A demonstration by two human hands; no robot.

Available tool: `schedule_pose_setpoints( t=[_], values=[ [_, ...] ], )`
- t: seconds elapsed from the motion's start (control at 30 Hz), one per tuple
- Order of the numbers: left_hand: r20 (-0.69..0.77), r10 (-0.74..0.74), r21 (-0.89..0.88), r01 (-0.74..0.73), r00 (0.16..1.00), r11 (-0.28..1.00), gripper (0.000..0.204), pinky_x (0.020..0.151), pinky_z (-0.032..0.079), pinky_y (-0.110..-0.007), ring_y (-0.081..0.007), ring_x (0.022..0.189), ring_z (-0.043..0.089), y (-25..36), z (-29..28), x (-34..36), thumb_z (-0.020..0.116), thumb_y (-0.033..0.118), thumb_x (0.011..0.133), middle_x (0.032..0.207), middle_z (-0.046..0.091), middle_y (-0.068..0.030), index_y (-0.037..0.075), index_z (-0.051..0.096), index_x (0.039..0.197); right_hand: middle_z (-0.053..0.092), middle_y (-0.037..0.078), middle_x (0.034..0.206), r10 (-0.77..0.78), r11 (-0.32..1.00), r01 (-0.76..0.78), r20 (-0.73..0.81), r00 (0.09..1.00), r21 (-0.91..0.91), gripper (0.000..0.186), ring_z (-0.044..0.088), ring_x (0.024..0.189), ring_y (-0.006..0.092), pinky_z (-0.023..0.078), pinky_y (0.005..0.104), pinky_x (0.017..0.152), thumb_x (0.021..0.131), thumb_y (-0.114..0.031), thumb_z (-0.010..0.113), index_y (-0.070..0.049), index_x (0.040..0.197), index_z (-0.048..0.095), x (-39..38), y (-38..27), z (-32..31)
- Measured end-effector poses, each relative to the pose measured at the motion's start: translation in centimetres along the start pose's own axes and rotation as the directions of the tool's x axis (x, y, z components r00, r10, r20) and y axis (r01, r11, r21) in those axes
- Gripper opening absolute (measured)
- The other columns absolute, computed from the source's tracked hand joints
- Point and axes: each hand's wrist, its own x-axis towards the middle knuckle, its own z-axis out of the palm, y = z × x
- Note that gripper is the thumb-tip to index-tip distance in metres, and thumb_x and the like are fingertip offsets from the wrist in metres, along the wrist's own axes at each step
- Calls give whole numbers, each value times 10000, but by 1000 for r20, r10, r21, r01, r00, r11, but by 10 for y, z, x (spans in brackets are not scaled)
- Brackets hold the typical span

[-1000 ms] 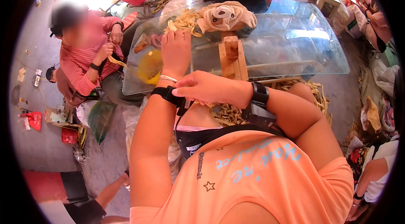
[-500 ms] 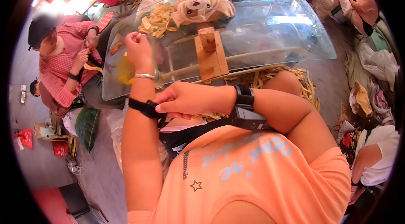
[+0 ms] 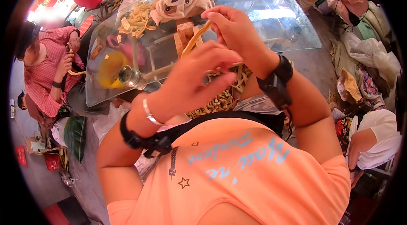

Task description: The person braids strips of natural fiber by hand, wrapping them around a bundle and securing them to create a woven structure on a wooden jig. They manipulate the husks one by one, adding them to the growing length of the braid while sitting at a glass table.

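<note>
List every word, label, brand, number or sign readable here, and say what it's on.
Orange top: pale blue lettering, upside down in this view; wording not copied out.
Red packet at left: any print is too small to read.
I can make out no other text clearly.

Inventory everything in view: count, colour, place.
glass table: 1, clear, ahead
animal-face cloth: 1, beige, table's far side
strip pile: 1, yellow, left of cloth
wooden stand: 1, brown, just nearer than cloth
bowl: 1, yellow, table's left
held strip: 1, yellow, in right hand
loose strips: many, tan, picture centre
co-workers: several, varied clothing, edges
bags: several, mostly pale, right
wrist devices: 2, black, both arms
bracelet: 1, silver, left arm
left hand: 1, bare, centre
right hand: 1, bare, upper centre
</note>
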Motion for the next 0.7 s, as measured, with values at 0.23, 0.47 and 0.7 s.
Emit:
schedule_pose_setpoints(
  t=[0.23,0.47,0.7],
  values=[
    [117,-5,-141,22,993,990,529,772,517,-307,-205,946,647,3,58,26,714,94,883,1109,617,-117,41,487,1358,562,14,689,347,929,-343,-7,938,137,236,548,591,129,452,291,530,913,-220,573,-42,1017,689,2,41,-22],
    [417,-372,-217,488,829,845,362,795,475,-247,-75,892,562,3,75,41,635,205,975,1006,616,-51,58,554,1296,664,110,758,472,873,-484,-144,870,-59,199,625,680,241,504,391,644,849,-195,611,-28,899,706,-11,137,-33],
    [248,-570,-541,601,783,588,282,896,434,-246,-70,981,527,-12,102,25,559,228,1011,1051,606,-7,8,615,1179,681,221,787,270,802,-315,-163,949,-507,212,658,767,400,530,434,739,825,-212,598,-34,819,713,-2,142,-48]
  ],
)
